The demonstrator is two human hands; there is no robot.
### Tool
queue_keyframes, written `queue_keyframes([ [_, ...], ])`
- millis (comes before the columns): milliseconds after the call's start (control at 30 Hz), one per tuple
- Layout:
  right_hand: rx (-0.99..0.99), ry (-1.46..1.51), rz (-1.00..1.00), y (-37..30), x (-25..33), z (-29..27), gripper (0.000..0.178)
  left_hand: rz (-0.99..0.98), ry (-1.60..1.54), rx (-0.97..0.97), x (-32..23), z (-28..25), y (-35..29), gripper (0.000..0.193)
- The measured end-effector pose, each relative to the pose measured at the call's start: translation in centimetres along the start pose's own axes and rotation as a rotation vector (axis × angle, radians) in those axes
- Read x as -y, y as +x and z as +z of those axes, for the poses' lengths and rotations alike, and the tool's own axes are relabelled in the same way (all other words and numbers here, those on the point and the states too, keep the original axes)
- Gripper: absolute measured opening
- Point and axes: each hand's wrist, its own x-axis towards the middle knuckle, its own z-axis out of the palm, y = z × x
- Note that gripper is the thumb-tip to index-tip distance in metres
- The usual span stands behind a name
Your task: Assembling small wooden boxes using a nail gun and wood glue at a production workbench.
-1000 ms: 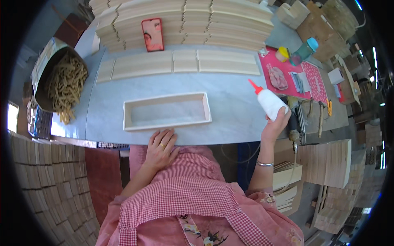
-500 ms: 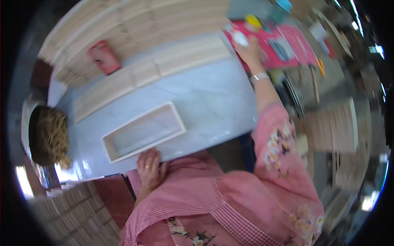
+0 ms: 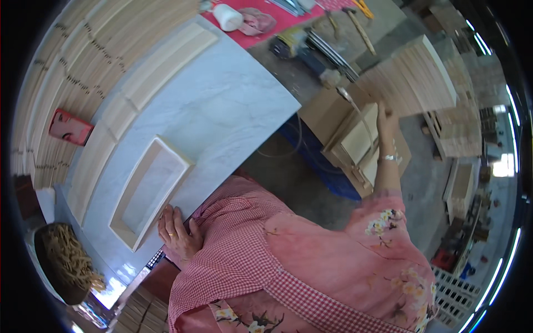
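My left hand (image 3: pixel 180 233) lies at the near table edge with its fingers stretched out. Its fingertips are beside the near side of a shallow rectangular wooden frame (image 3: pixel 129 191), which rests on the marbled tabletop. Out to the right, my right hand (image 3: pixel 388 123) reaches over a cardboard box (image 3: pixel 327 114) holding thin light wooden panels (image 3: pixel 360 137). That hand is seen edge-on, fingers extended beside the panels; nothing shows in its grasp, and whether it touches a panel is unclear. A white bottle (image 3: pixel 227 18) lies on the pink cloth (image 3: pixel 244 39).
Stacked wooden strips (image 3: pixel 97 50) fill the far left, with a red phone (image 3: pixel 71 127) against them. A pot of tan rubber bands (image 3: pixel 66 258) stands at the left corner. Beyond the box is a pile of boards (image 3: pixel 413 77); a hammer (image 3: pixel 360 32) lies farther off.
The view has swung right. My right hand has left the white bottle on the pink cloth and moved down and right to the box of panels. My left hand stays beside the frame.
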Motion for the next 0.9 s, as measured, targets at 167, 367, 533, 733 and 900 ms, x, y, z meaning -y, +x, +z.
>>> queue_keyframes([
  [167,0.493,-0.084,0.183,-4.4,-7.2,0.9,0.065,0.013,-0.131,-0.03,0.3,-0.2,0.2,0.037],
  [367,1.239,0.388,-0.304,-2.9,-10.0,6.5,0.069,0.03,-0.001,-0.061,1.5,-0.7,-0.1,0.04],
  [533,1.227,0.593,-0.167,-7.5,-5.6,0.0,0.059,0.0,-0.093,-0.027,0.1,-0.9,-1.1,0.038],
  [733,1.108,0.862,0.086,-9.6,-3.1,-4.9,0.048,0.069,-0.073,-0.068,1.6,0.2,0.4,0.038],
  [900,0.623,0.141,0.106,-3.9,-3.0,-5.8,0.075,0.093,-0.061,-0.111,1.1,0.4,-0.4,0.036],
])
